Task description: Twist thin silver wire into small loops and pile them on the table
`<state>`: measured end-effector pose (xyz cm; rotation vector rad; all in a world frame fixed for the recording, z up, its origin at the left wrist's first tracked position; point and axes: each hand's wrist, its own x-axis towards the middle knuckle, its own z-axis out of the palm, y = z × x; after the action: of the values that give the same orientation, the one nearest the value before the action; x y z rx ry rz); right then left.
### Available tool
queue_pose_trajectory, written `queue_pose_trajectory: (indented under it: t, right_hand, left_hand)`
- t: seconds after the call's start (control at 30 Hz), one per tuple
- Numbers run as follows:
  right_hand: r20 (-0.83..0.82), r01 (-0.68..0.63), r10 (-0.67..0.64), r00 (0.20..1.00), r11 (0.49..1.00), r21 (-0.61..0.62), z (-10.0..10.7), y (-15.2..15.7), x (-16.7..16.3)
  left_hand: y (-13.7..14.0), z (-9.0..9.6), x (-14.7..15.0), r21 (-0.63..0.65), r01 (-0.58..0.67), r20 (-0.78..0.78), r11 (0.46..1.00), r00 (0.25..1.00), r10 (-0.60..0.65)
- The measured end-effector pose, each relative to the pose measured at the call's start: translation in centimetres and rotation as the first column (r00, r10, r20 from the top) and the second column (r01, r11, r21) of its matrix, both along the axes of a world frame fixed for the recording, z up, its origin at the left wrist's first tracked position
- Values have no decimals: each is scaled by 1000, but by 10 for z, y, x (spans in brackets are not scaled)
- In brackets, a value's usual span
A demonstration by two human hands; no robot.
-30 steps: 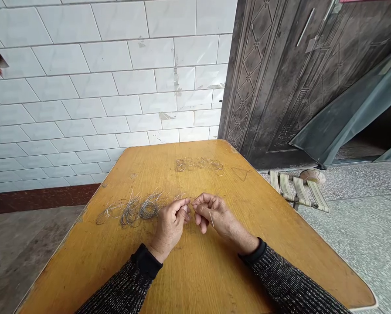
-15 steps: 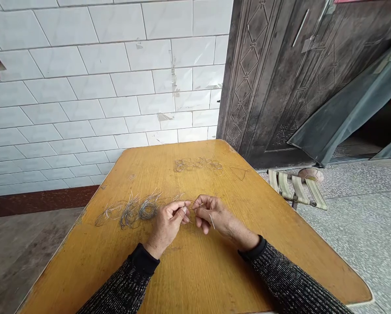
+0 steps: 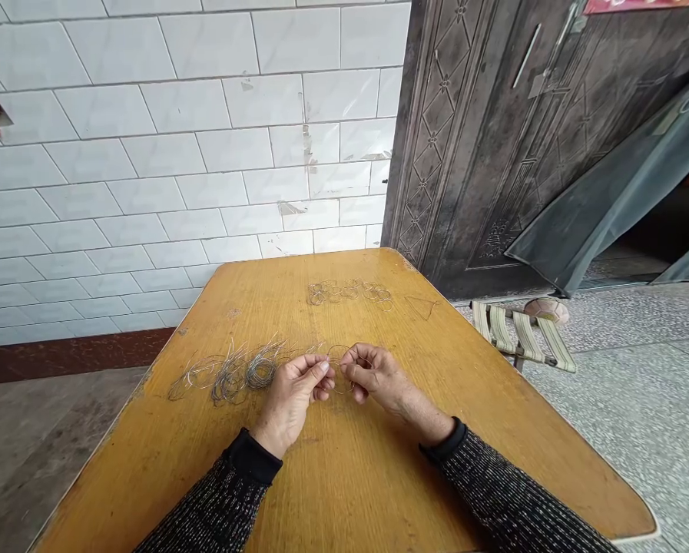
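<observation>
A thin wire bent into a loop (image 3: pixel 339 392) spans the gap between my hands, above the middle of the table. Its left side is pinched between the thumb and fingers of my left hand (image 3: pixel 294 395). My right hand (image 3: pixel 383 382) is closed on the loop's other side, thumb against fingers. Just left of my left hand lie coils of grey wire (image 3: pixel 260 374), with loose ends sticking up. Farther back, several small wire rings (image 3: pixel 349 289) rest in a row.
The yellow wooden table (image 3: pixel 344 491) reaches to a white tiled wall (image 3: pixel 206 146). One bent wire piece (image 3: pixel 422 306) lies at its right side. A striped folding stool (image 3: pixel 522 334) stands on the floor to the right, near a dark carved door (image 3: pixel 471 153) and a grey curtain (image 3: pixel 603 184).
The wire's straight end that stuck out below my right hand no longer shows there. A rounder loop now shows between my hands, and my right fingers have curled in.
</observation>
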<state>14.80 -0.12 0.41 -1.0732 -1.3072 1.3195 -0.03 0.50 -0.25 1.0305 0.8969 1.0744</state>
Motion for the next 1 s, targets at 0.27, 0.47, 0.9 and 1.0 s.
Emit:
queue_pose_trajectory:
  t: [0.27,0.47,0.9,1.0]
  right_hand:
    - [55,-17,17,998,1000,-1,-3,1,-3]
    - [35,-19,19,999,1000,-21,-7,1,-6]
    - [-2,0,0,1000,999,-42,-3,1,-2]
    - [3,-12,12,1000,1000,-28,-3,1,-2]
  left_hand:
    - [-5,-1,5,-17,-74,-15,997,997,73]
    - [-3,-4,6,89,-123,-80,988,988,130]
    - [-2,0,3,47,-63,-79,997,995,67]
    - [-1,-1,3,100,-72,-136,992,987,85]
